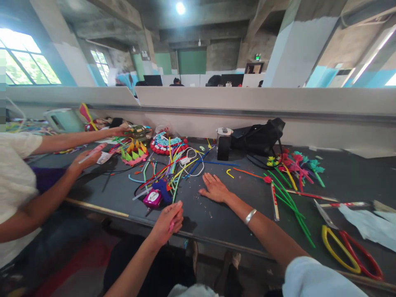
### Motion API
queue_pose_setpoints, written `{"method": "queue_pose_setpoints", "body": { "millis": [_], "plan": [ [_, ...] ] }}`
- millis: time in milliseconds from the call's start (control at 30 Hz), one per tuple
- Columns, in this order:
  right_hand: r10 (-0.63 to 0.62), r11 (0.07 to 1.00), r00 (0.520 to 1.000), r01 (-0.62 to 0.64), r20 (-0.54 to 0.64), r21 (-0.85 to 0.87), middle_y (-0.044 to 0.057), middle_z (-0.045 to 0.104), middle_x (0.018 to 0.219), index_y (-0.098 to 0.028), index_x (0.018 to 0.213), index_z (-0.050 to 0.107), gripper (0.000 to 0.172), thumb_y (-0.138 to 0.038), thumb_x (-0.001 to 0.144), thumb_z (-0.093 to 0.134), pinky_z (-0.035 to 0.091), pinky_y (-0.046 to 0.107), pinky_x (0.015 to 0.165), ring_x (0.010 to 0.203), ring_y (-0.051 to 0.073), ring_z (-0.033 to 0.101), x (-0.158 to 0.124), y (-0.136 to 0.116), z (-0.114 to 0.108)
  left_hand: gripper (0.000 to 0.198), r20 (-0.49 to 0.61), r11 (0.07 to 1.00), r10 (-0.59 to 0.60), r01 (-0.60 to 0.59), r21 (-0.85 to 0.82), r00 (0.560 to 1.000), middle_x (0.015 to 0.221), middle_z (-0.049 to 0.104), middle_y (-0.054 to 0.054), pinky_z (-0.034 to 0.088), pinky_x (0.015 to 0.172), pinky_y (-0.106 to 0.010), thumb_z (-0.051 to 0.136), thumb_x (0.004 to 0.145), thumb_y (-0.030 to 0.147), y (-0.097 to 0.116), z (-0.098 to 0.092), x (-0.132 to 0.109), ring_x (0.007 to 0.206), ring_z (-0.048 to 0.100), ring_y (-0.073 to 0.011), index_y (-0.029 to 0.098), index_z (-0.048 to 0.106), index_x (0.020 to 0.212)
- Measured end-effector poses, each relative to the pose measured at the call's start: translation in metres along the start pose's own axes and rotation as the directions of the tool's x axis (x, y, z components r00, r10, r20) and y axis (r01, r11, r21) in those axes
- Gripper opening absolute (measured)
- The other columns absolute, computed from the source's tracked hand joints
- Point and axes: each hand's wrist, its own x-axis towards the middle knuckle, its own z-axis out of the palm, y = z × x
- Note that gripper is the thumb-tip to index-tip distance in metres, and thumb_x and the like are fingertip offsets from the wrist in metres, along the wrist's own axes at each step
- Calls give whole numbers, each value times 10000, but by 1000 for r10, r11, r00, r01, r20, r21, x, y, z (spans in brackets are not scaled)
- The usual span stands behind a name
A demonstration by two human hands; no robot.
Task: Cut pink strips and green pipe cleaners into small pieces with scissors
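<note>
My left hand [168, 220] is closed over the table's front edge. A bit of a pink piece [172, 225] shows between its fingers; the rest is hidden. Flat on the dark table lies my right hand [215, 187], its fingers stretched out and holding nothing. Between and beyond my hands is a tangle of coloured pipe cleaners [176, 175] with a white cable [200, 170]. A blue glue gun [163, 190] rests by a purple box [152, 199], just past my left hand. A short yellow bent pipe cleaner [229, 173] lies right of my right fingertips.
At left, a co-worker's hand [82, 161] grips a pink item. Large scissors [340, 247] with yellow and red handles lie front right, near green stems [291, 202] and fuzzy flowers [298, 165]. A lidded jar [224, 144] and black bag [262, 136] stand at the back.
</note>
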Motion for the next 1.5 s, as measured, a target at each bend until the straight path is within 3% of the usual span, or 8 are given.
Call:
{"method": "queue_pose_setpoints", "body": {
  "millis": [200,367,533,733,1033,1167,1333,1500],
  "plan": [
    [-339,941,935,336,105,46,148,168,1564,-102,1508,200,904,-715,861,348,48,416,1176,1452,234,99,-50,-65,3,528,-16,999,3,-4,-41,1000,388,204,104,126,344,-177,593,822,527,0,-2,1,305,168,-19,181,335,518],
    [-665,742,738,634,117,217,133,248,1548,-113,1507,210,828,-654,899,363,76,380,1182,1438,207,180,-102,-83,-5,504,-7,996,-9,8,-86,1000,414,204,110,123,340,-174,593,827,521,-1,-5,0,309,159,-16,180,343,552],
    [-318,943,948,316,9,107,135,222,1556,-88,1509,186,745,-593,962,201,156,391,1169,1442,204,165,-47,-54,-15,496,-6,994,-13,12,-106,1000,403,194,116,115,330,-158,600,824,518,0,-6,0,306,159,-14,181,342,566],
    [-246,966,969,245,7,82,252,221,1525,21,1470,248,825,-617,947,223,100,490,1158,1436,308,154,18,-51,-2,475,-20,990,4,-7,-144,1000,426,222,110,119,329,-154,606,831,491,0,-5,-1,319,169,-13,175,356,578],
    [-583,784,813,556,18,277,127,345,1511,-163,1478,312,713,-585,914,420,205,404,1155,1403,225,286,-120,-90,7,486,-54,995,-35,30,-97,998,394,241,106,126,328,-173,586,821,519,4,-2,4,298,163,-16,178,375,546],
    [-79,980,964,121,-253,156,52,650,1216,-237,1247,589,377,-425,950,451,443,274,973,1125,154,580,-133,-32,-6,519,-114,967,74,-44,250,991,372,224,99,182,354,-203,496,824,604,19,16,31,297,194,-42,209,325,535],
    [202,979,926,-198,-319,44,76,686,972,-173,936,688,203,-231,933,493,469,331,893,983,186,606,-93,50,-14,441,-239,697,382,-109,709,893,475,374,54,275,451,-221,464,831,571,37,40,109,416,383,-88,197,444,598],
    [292,938,887,-339,-357,-77,50,639,1034,-141,986,627,177,-295,927,563,484,401,862,959,187,608,-71,52,0,411,-248,492,473,-20,870,846,495,442,11,242,550,-255,508,841,444,27,34,161,574,472,-145,201,402,528]
  ]
}}
